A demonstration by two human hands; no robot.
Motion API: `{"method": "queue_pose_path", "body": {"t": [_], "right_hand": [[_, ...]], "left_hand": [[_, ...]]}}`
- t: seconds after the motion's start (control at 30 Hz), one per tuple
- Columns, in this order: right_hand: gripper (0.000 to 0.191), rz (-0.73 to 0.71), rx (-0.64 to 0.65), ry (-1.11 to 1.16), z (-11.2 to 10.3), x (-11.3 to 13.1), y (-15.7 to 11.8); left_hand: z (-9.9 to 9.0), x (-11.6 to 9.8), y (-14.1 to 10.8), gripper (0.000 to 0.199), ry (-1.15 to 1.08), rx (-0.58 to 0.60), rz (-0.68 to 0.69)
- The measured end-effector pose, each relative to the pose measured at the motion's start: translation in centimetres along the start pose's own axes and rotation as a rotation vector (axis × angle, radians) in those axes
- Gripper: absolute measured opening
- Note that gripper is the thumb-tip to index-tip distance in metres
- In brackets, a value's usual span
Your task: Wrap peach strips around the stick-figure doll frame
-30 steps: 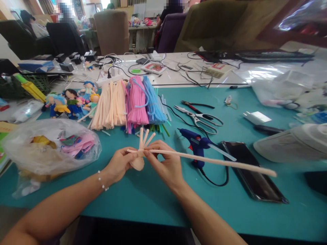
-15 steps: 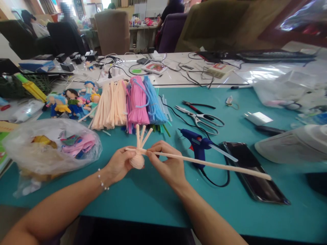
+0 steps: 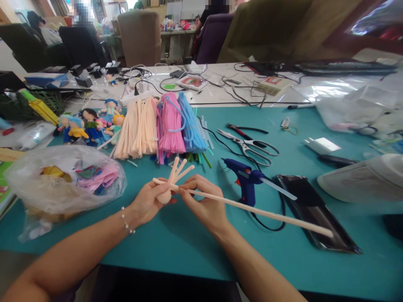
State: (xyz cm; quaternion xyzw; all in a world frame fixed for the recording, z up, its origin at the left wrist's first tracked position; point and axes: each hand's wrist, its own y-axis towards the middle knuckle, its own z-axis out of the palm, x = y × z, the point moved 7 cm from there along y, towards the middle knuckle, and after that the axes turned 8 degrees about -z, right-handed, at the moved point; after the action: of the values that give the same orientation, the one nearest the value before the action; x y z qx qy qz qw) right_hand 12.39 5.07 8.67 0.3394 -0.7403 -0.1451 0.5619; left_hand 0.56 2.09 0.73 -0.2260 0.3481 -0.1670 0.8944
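My left hand [image 3: 151,200] is closed around a peach ball of wound pipe cleaner [image 3: 164,197], with several short stems sticking up from its top. Between the thumb and fingers of my right hand [image 3: 203,201] is pinched a long peach pipe cleaner [image 3: 261,212]. Its near end meets the base of the stems, and its free length slopes out to the right over a black phone [image 3: 315,209]. Bundles of peach pipe cleaners [image 3: 137,130], pink pipe cleaners [image 3: 171,126] and blue pipe cleaners [image 3: 191,126] lie beyond my hands.
Right of my hands lies a blue glue gun [image 3: 244,178] with its cord, then scissors [image 3: 250,147] and pliers [image 3: 244,129]. A plastic bag of scraps [image 3: 66,180] sits at left, small dolls [image 3: 90,123] behind it. A white container [image 3: 365,178] stands at right.
The ball has tipped, so its stems now lean to the right, and my left fingers cover more of it. The long pipe cleaner's free end has dropped slightly.
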Motion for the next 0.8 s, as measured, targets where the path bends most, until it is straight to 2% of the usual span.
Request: {"method": "queue_pose_path", "body": {"t": [0.27,0.6,0.8], "right_hand": [[0.018,-0.018,0.027,-0.002,0.3,0.0,-0.1],[0.018,0.023,0.041,-0.014,0.4,-0.4,-0.2],[0.016,0.005,0.07,0.014,0.6,-0.2,-0.1]], "left_hand": [[0.0,0.6,0.0,0.004,-0.086,-0.03,-0.087],[-0.3,1.1,0.2,0.005,-0.13,-0.005,-0.18],[-0.5,1.1,0.3,0.004,-0.103,-0.003,-0.163]]}}
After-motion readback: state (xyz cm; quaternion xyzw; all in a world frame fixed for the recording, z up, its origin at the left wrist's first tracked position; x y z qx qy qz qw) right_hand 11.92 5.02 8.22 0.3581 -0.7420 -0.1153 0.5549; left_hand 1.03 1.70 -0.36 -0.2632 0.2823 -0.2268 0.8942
